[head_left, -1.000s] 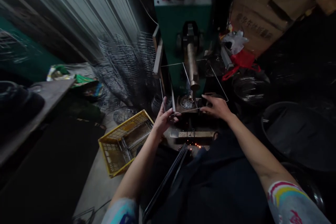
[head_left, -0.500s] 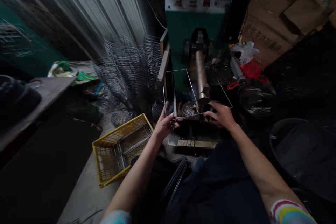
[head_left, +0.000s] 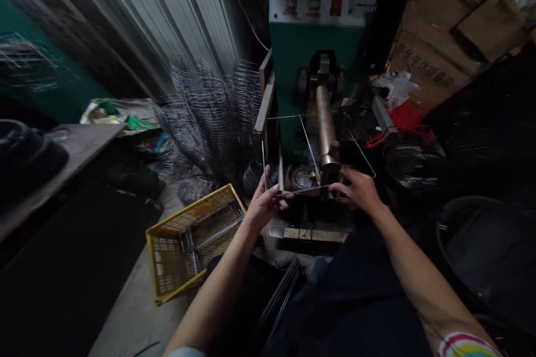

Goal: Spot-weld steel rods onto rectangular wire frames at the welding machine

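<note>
A thin wire frame [head_left: 301, 192] stretches between my two hands, under the metal cylinder arm [head_left: 327, 128] of a green machine [head_left: 288, 56]. My left hand [head_left: 263, 201] is closed on the frame's near left corner. At the right of the cylinder's lower end, my right hand [head_left: 355, 187] pinches the frame's near side between thumb and fingers. One cross wire runs back from the near side, just left of the cylinder. Small metal bits fill a round dish [head_left: 304, 177] behind the near wire.
A yellow crate [head_left: 153, 268] with metal rods stands at the lower left. Behind it are stacked wire coils [head_left: 205, 106]. Long rods [head_left: 280, 290] lie near my lap. Cardboard boxes [head_left: 431, 67] lean at the right, above a red bag [head_left: 406, 117]. A wooden bench [head_left: 92, 139] is at the left.
The whole view has shifted slightly, so the machine and hands appear a little lower and further right. Both hands keep their hold on the wire frame.
</note>
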Tool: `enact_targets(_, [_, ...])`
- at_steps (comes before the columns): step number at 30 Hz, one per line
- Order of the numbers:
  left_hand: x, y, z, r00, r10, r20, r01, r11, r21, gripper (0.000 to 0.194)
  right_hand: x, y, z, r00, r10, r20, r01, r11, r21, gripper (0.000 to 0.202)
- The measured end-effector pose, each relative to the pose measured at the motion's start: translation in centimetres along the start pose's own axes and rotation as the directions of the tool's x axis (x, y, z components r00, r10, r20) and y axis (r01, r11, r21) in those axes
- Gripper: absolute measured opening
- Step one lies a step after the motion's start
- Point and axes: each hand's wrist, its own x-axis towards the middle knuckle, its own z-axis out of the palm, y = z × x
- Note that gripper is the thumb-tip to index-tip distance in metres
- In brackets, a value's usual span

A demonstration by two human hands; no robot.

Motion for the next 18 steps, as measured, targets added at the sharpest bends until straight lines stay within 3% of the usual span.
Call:
enact_targets(7, [0.6,-0.5,-0.2,0.999,-0.008,-0.032,0.007,1.0,-0.015,0.092,-0.4,0.0,0.7,1.0,0.0,0.002,0.0,0.999,0.045,0.052])
enact_targets(11, [0.6,-0.6,-0.3,0.999,0.0,-0.047,0.0,1.0,0.009,0.088,-0.3,0.7,-0.3,0.999,0.053,0.004,-0.054,0.993,0.102,0.057])
enact_targets(13, [0.8,-0.7,-0.4,0.999,-0.002,-0.037,0.002,1.0,0.003,0.09,0.2,2.3,-1.0,0.978,0.182,-0.104,-0.17,0.979,0.109,0.06])
enact_targets(15, [0.9,-0.8,-0.4,1.0,-0.003,-0.017,0.003,1.0,-0.011,0.092,0.8,4.4,-1.5,0.923,0.348,-0.165,-0.327,0.934,0.141,0.054])
enact_targets(18, [0.2,-0.8,0.0,1.0,0.012,0.0,-0.012,1.0,-0.007,0.097,0.8,6.3,-1.9,0.871,0.488,-0.059,-0.462,0.854,0.238,0.047])
